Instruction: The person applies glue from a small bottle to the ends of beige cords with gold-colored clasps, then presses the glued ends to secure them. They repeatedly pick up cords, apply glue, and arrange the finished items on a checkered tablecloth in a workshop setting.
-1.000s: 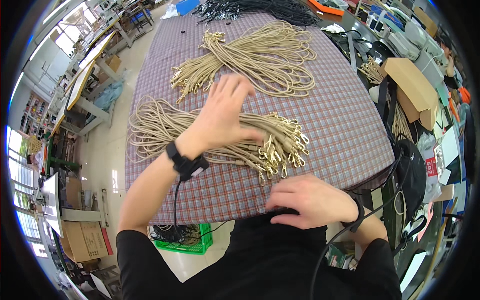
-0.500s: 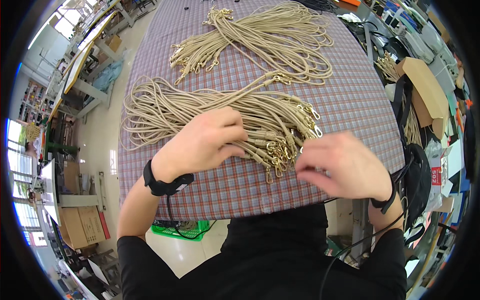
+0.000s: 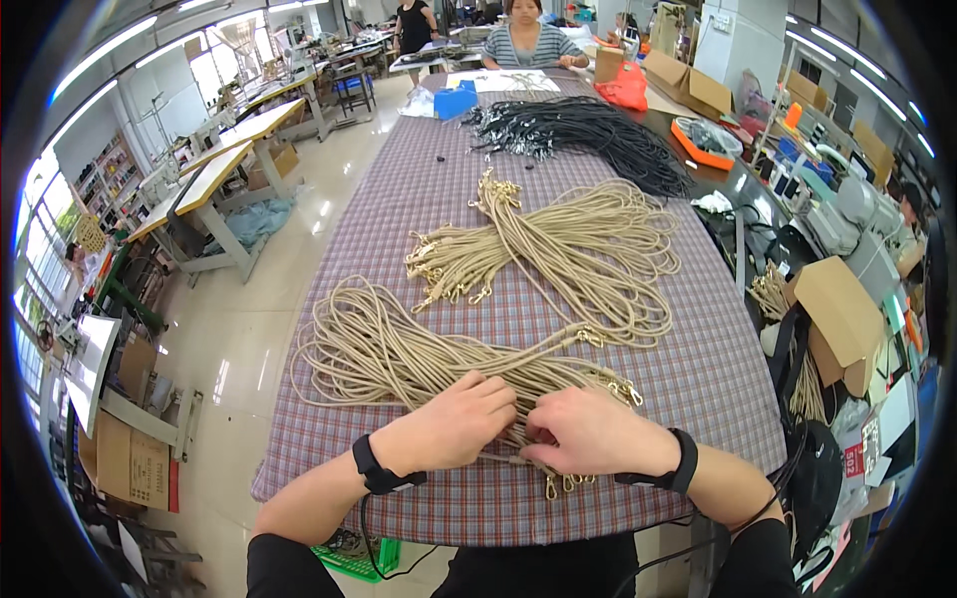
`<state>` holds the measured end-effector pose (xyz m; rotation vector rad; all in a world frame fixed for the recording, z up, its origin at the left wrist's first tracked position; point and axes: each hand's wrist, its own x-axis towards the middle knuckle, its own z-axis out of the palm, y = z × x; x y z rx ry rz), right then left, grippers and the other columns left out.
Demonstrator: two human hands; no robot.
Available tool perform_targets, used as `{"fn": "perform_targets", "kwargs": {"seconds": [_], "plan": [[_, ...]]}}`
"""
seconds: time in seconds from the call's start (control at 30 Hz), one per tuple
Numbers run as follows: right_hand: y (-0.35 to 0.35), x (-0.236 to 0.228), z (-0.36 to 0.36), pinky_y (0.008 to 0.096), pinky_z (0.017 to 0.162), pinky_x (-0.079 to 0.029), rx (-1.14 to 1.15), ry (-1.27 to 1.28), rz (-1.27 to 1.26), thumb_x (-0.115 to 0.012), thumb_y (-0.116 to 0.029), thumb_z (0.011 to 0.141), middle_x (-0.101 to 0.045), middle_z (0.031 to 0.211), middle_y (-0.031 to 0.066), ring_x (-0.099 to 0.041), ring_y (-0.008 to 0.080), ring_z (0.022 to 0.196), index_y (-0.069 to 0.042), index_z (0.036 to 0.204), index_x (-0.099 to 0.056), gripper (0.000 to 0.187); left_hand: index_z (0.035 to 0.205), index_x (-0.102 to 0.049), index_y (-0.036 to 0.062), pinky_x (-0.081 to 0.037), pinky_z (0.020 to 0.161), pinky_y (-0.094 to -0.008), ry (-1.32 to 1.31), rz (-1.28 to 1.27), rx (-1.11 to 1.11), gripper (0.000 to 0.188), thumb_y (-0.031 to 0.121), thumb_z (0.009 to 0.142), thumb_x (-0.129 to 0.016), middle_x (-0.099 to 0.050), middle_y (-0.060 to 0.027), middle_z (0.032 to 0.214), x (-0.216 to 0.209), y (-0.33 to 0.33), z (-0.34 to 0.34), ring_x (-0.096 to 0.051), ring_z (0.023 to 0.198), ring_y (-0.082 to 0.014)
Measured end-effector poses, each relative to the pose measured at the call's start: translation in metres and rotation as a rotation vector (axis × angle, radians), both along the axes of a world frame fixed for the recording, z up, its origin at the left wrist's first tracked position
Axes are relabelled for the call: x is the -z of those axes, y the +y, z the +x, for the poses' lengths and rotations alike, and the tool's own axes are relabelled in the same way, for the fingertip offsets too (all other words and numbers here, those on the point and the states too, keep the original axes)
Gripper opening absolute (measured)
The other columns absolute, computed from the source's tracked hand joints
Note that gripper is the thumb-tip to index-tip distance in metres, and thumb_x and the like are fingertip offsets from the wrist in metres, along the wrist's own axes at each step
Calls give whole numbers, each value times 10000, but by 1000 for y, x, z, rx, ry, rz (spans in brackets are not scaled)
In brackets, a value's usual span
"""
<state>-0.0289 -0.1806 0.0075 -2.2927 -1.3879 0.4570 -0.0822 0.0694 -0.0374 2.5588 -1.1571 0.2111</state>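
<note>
A near bundle of beige cords (image 3: pixel 374 344) with brass snap hooks (image 3: pixel 553 485) lies across the checked cloth in front of me. My left hand (image 3: pixel 464 421) rests over the hook end with its fingers curled round cord. Close beside it on the right, my right hand (image 3: pixel 583 431) is closed, thumb and fingers pinching a cord end. One cord runs low between the two hands. The fingertips are partly hidden. Beyond lies a second, crossed bundle of beige cords (image 3: pixel 588 234), its brass hooks (image 3: pixel 498 189) at the left.
Farther up the cloth-covered table (image 3: pixel 379 214) lies a heap of black cords (image 3: pixel 588 135). A blue box (image 3: pixel 456 101) stands near the far end, where a person (image 3: pixel 533 48) sits. An open cardboard box (image 3: pixel 840 319) and a black bag (image 3: pixel 812 473) are along the right side.
The view has tilted up, showing the far table end. My hands have come together over the hook end of the near bundle, and the right hand's fingers have closed.
</note>
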Motion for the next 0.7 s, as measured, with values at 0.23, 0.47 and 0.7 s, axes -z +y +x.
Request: {"fn": "perform_targets", "kwargs": {"seconds": [0.23,0.47,0.7], "plan": [[1,14,1,520,792,-594,39,53,79,-795,-221,956,-759,849,208,-753,417,835,21,920,-798,245,1047,-677,43,-485,1035,-430,40,-18,-92,178,43,888,-755,-694,-101,1060,-3,-9,-6,-654,1088,-289],[-1,1,13,446,720,-583,172,240,138,-780,-204,964,-776,823,191,-747,353,739,14,979,-817,221,1160,-728,79,-516,985,-462,-176,-422,-233,343,80,854,-881,-724,-68,1115,-18,-18,-9,-680,1063,-293],[-11,8,29,261,606,-448,283,727,306,-795,-182,1037,-685,750,-45,-569,38,672,12,960,-796,208,1205,-762,75,-528,947,-441,-240,-330,-87,432,133,805,-913,-710,-22,1114,-18,-11,-7,-679,1057,-265]]}}
